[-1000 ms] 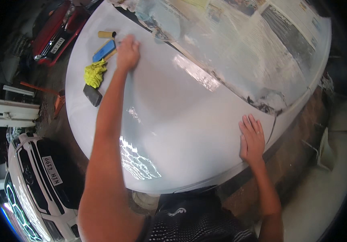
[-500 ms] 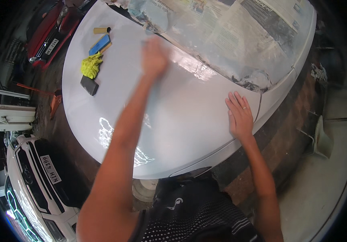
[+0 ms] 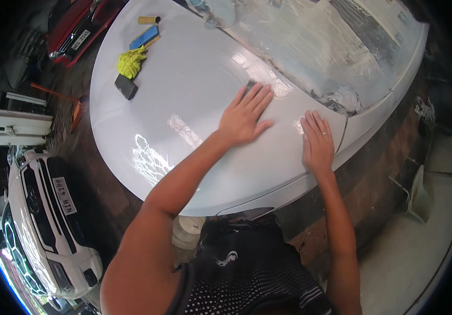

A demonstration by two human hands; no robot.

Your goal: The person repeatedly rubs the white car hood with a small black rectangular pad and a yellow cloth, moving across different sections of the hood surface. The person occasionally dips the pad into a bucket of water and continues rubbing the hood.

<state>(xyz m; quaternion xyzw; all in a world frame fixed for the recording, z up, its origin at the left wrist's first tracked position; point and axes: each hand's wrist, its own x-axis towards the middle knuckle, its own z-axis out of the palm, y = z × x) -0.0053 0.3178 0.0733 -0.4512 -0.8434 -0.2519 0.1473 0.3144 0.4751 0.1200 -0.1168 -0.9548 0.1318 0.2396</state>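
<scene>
My left hand (image 3: pixel 243 116) lies flat on the light grey car hood (image 3: pixel 184 68), fingers stretched out and the thumb apart. A small dark flat piece (image 3: pixel 250 85) shows at its fingertips, partly under them; I cannot tell its kind. Near the hood's right edge my right hand (image 3: pixel 318 142) rests flat, open, with a ring on one finger. At the hood's far left sit a yellow, dark-ended block (image 3: pixel 147 20), a blue sanding block (image 3: pixel 146 38), a crumpled yellow-green cloth (image 3: pixel 131 62) and a dark grey block (image 3: pixel 125 86).
Newspaper and cloudy plastic sheeting (image 3: pixel 299 52) cover the windshield. A red car (image 3: pixel 79 31) and a white car (image 3: pixel 52 226) stand to the left, with an orange metal stand (image 3: pixel 76 113) between them. A pale bucket (image 3: pixel 186 231) is beside my body.
My left hand has moved right and nearer to me across the hood, coming close to my right hand. The dark piece now shows at its fingertips. The view has shifted slightly.
</scene>
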